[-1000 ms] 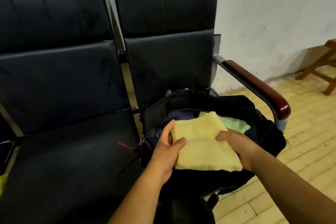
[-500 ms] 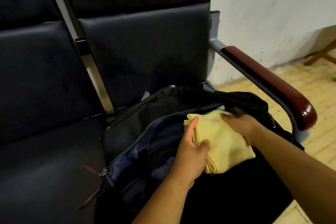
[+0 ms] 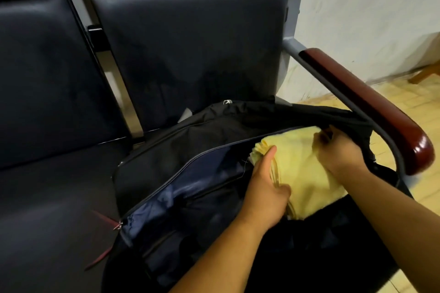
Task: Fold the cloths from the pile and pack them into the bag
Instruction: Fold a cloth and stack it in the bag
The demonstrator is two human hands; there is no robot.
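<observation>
A folded yellow cloth lies half inside the open black bag, which sits on the right-hand seat. My left hand grips the cloth's folded left edge, thumb on top and fingers beneath. My right hand holds the cloth's far right part, with its fingertips tucked under the bag's upper flap. The far end of the cloth is hidden under that flap. The bag's blue lining shows along the unzipped opening.
The bag rests on a row of dark padded seats with tall backrests. A reddish-brown armrest on a grey metal bar runs close to my right hand. A white wall and pale tiled floor lie to the right.
Both hands have pushed the yellow cloth deeper into the bag, toward the far right under the flap. The green cloth seen earlier is now out of sight. The view has moved closer.
</observation>
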